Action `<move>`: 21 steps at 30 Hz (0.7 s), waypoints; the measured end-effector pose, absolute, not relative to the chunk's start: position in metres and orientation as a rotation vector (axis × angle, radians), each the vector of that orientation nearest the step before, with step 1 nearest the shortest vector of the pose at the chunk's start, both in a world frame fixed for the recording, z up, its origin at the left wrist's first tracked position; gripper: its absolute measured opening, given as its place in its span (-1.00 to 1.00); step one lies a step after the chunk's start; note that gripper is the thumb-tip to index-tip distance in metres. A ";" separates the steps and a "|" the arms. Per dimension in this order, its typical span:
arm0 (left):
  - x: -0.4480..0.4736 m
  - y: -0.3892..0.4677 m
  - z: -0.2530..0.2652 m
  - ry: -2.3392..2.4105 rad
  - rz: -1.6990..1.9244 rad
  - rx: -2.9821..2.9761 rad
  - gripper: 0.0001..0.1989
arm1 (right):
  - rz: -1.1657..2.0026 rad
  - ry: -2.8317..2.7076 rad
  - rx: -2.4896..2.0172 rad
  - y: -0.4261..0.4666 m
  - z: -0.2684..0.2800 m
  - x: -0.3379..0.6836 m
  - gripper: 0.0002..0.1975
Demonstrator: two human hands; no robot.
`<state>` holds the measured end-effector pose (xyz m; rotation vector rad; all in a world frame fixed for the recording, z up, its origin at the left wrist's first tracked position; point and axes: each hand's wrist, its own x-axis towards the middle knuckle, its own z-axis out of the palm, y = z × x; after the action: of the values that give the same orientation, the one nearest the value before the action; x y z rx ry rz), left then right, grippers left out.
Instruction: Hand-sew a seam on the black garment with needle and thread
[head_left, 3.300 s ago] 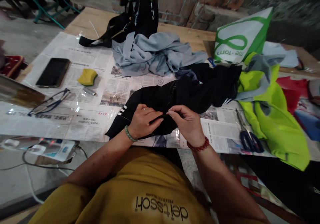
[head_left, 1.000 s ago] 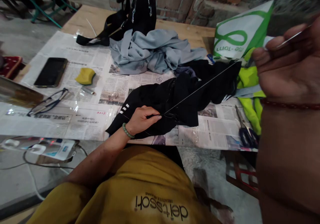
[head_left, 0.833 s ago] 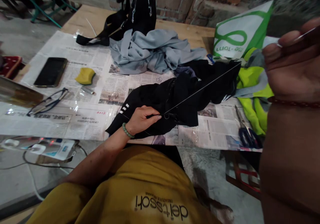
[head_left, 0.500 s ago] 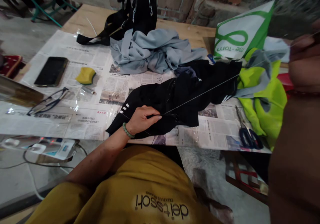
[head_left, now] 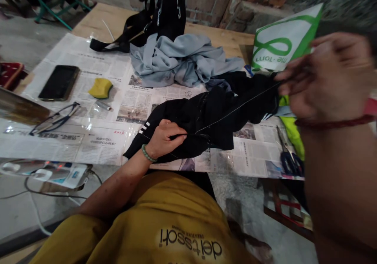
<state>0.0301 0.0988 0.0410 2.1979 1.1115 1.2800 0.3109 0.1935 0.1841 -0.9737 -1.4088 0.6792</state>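
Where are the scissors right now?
In the head view, the scissors lie at the right on the newspaper, near the table's front edge, between the black garment and the yellow-green garment.

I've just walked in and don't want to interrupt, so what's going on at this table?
A person's left hand pinches a black garment lying on newspaper. A pale thread runs from the cloth near that hand's fingers toward the right hand, which is raised off to the right; it's too blurred to make out its grip. Scissors lie nearby, and a grey garment lies crumpled behind the black one.
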 end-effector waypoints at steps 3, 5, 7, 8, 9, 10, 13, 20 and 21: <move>0.030 0.099 0.040 1.070 1.314 2.276 -0.93 | 0.705 -1.670 -1.073 0.168 0.160 0.271 -0.91; 0.029 0.099 0.040 1.062 1.328 2.310 -0.93 | 0.602 -2.026 -1.035 0.151 0.145 0.253 -0.89; 0.029 0.099 0.041 1.065 1.335 2.329 -0.92 | 0.495 -2.328 -0.934 0.140 0.133 0.242 -0.85; 0.029 0.099 0.041 1.067 1.339 2.339 -0.92 | 0.449 -2.427 -0.890 0.136 0.127 0.239 -0.82; 0.029 0.098 0.042 1.067 1.347 2.351 -0.91 | 0.416 -2.495 -0.850 0.134 0.122 0.237 -0.78; 0.029 0.098 0.042 1.065 1.359 2.366 -0.91 | 0.387 -2.540 -0.820 0.132 0.118 0.236 -0.75; 0.029 0.096 0.042 1.051 1.410 2.420 -0.92 | 0.302 -2.617 -0.798 0.130 0.109 0.236 -0.71; 0.030 0.095 0.038 1.023 1.395 2.544 -0.91 | 0.297 -2.634 -0.906 0.123 0.108 0.238 -0.71; 0.030 0.095 0.038 1.021 1.399 2.550 -0.91 | 0.301 -2.635 -0.914 0.123 0.108 0.238 -0.70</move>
<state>0.0295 0.0954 0.0377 2.5495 1.0208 1.3987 0.2377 0.1227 0.1080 -0.9141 -2.6346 0.3012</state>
